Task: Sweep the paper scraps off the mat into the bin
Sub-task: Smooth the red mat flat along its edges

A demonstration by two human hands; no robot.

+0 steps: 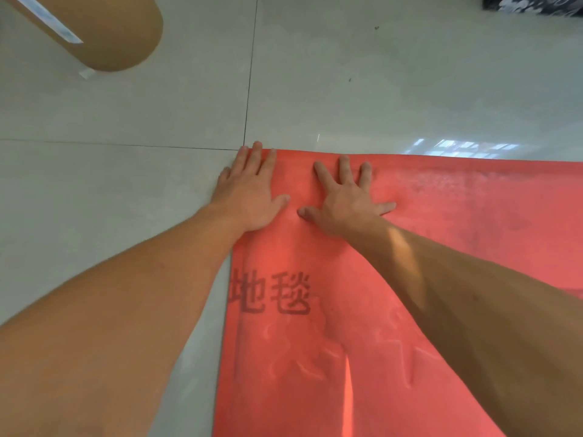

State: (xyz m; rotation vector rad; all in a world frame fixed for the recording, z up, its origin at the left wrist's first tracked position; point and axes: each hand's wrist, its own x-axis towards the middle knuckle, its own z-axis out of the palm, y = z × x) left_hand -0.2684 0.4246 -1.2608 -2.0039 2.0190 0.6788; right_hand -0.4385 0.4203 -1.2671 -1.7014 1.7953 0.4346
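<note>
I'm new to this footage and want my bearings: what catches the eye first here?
A red mat fills the lower right, lying on pale floor tiles. The left hand and right hand press flat on its far left corner, fingers straight. A brown rounded container sits at top left.

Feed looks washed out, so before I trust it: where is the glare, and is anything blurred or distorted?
Head view: window glare on the floor tiles beyond the red mat, a sunlit streak low on the mat; brown container top left soft and stretched; left hand and right hand clear.
</note>
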